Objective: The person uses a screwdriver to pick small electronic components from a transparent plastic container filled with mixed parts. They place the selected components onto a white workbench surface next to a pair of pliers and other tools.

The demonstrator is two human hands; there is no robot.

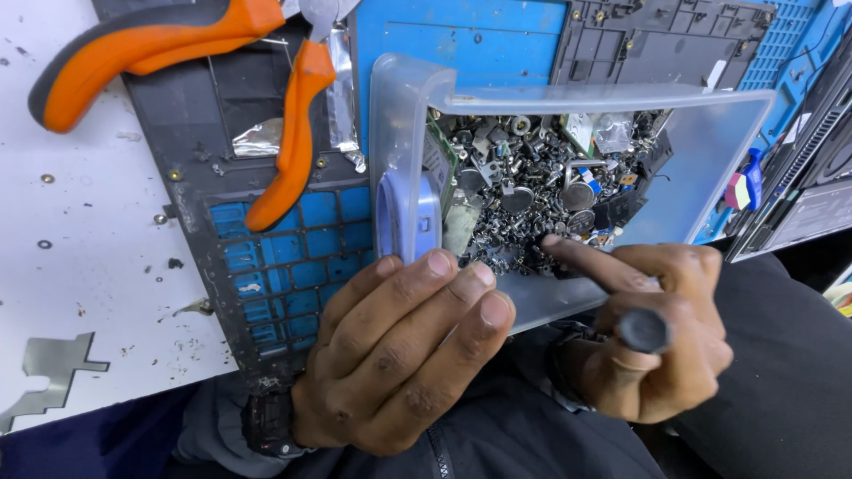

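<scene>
Just above both hands, a clear plastic box point(692, 151) of screws point(532, 186) tilts; the left hand point(399, 355) grips its edge, while the right hand point(657, 337), fist around a dark tool handle point(643, 330), pokes a forefinger inside.

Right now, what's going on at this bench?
A person is holding a clear plastic container tilted toward them, full of small screws and metal parts. The left hand grips its near edge, while the right hand, clutching a dark tool handle, pokes its index finger into the pile. Behind it, orange-handled pliers rest on a stripped laptop panel lying over a blue mat. Loose screws dot the white table.
</scene>
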